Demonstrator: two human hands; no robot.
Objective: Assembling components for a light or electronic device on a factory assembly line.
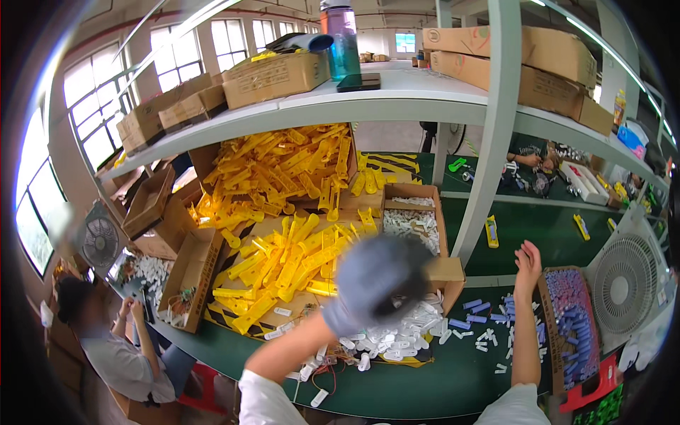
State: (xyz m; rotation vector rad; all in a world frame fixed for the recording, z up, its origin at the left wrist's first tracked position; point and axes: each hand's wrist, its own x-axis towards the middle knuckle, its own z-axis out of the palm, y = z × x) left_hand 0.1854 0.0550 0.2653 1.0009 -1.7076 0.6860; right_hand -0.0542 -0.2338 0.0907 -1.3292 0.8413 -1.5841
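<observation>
My left hand [382, 280], in a dark grey-blue glove, is raised close to the camera over the middle of the bench. It is blurred and its fingers cannot be made out, nor whether they hold anything. Behind it lies a heap of yellow plastic casings [283, 265]; below it is a pile of small white plastic parts [397, 336]. My bare right hand [528, 265] is open, fingers stretched upward, with nothing seen in it. Blue cylindrical cells [478, 308] and small white pieces [489, 338] lie beside my right forearm.
A carton of yellow casings [283, 159] stands at the back. A box of cells [570, 326] and a white fan [623, 283] are on the right. A shelf post [489, 142] rises in front. A yellow device [491, 231] lies beyond. A co-worker [120, 347] sits at left.
</observation>
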